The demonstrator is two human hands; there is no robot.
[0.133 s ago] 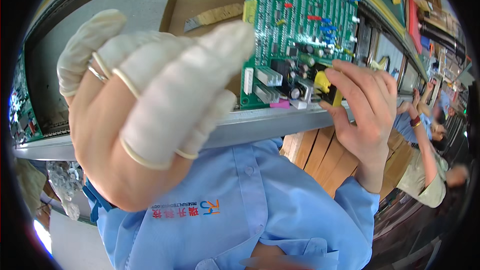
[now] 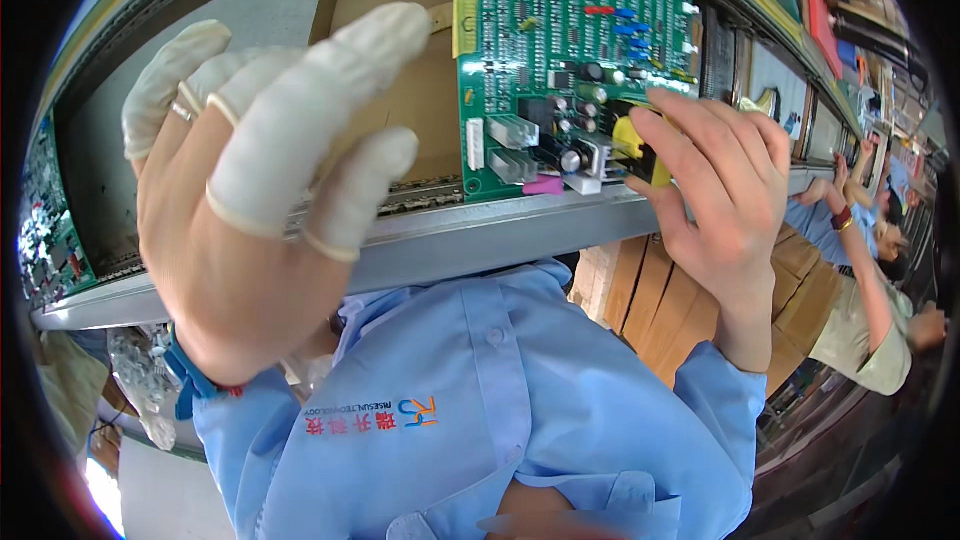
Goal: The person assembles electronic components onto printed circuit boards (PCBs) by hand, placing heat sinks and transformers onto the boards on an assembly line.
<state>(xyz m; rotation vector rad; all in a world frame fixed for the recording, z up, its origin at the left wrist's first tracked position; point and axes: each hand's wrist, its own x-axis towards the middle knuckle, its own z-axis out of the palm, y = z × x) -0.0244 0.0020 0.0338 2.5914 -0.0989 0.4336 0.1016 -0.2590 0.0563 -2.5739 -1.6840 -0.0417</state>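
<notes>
A green circuit board, crowded with small parts, lies across the metal rail in front of me. My right hand is bare and pinches a yellow-and-black transformer at the board's near right corner, thumb below and fingers above. Beside it sit silver heat sinks, black capacitors and a pink piece. My left hand wears white finger cots and a ring. It hovers left of the board, fingers spread, with nothing visible in it; some of its fingers overlap.
Behind my left hand is a brown cardboard surface. Another green board stands at the far left, and a plastic bag hangs below the rail. Cardboard boxes are stacked under the right side, where a co-worker's arm shows.
My left hand has drawn away from the board, its thumb and fingers now farther apart. The board and my right hand sit slightly more left and higher in the picture, the pinch still held.
</notes>
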